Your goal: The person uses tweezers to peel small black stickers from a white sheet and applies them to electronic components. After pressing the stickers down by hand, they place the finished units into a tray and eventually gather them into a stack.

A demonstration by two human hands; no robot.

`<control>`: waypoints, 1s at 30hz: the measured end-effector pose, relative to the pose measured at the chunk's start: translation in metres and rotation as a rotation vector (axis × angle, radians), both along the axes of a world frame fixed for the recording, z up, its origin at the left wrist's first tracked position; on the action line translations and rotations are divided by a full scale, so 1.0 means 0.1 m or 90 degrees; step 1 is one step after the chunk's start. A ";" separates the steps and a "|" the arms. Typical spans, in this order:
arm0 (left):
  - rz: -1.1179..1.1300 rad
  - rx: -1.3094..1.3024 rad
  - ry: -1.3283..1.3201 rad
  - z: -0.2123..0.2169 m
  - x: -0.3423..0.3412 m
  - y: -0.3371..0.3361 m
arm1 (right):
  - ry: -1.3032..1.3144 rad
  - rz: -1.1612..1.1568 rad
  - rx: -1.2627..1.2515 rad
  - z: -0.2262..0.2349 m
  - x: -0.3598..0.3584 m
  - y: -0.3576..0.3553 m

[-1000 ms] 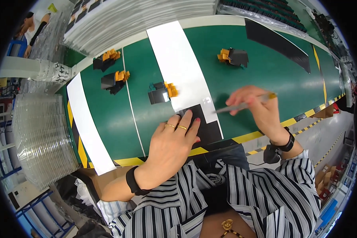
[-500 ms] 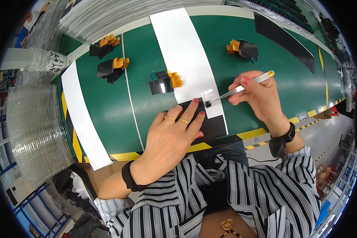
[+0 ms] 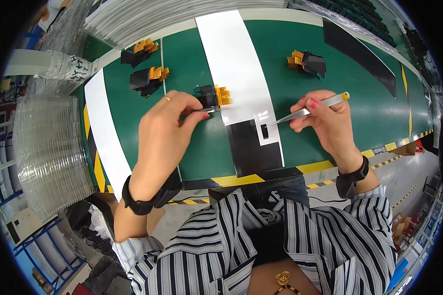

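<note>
My left hand [image 3: 165, 132] pinches the near edge of a small black part with an orange flexible strip [image 3: 223, 95], at the left edge of a long white strip [image 3: 231, 54]. The hand hides some of the part's dark body. My right hand [image 3: 325, 118] grips silver tweezers [image 3: 300, 113] with a yellow end. Their tips point at a small black rectangular piece [image 3: 265, 132] lying on the white strip; I cannot tell whether they touch it. Beside that piece a black sheet [image 3: 248, 152] lies over the strip's near end.
Two similar black-and-orange parts [image 3: 145, 81] lie at the left of the green mat [image 3: 187, 157], another black-and-orange part [image 3: 307, 64] at the right. A second white strip [image 3: 103, 128] runs along the left, a black strip [image 3: 362, 56] at the far right. Stacked clear trays [image 3: 49, 152] stand at left.
My left hand has lifted off the black sheet and moved left to the black-and-orange part. The tweezers have drawn slightly back, and the small black piece lies flat on the strip.
</note>
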State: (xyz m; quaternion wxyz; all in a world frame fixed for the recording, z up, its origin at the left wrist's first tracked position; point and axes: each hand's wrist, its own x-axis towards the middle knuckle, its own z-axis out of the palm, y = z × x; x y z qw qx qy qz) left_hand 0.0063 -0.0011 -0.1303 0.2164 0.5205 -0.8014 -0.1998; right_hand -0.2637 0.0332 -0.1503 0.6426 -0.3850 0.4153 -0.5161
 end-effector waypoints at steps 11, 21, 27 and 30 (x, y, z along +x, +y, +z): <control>0.053 0.452 0.686 0.10 -0.40 -0.38 | 0.037 -0.073 -0.432 0.26 0.14 -0.34; 0.037 0.580 0.749 0.01 -0.39 -0.27 | 0.048 -0.071 -0.357 0.15 0.16 -0.23; 0.016 0.589 0.737 0.01 -0.39 -0.25 | 0.046 -0.094 -0.343 0.10 0.15 -0.29; 0.020 0.587 0.727 0.01 -0.42 -0.22 | 0.046 -0.108 -0.337 0.09 0.14 -0.30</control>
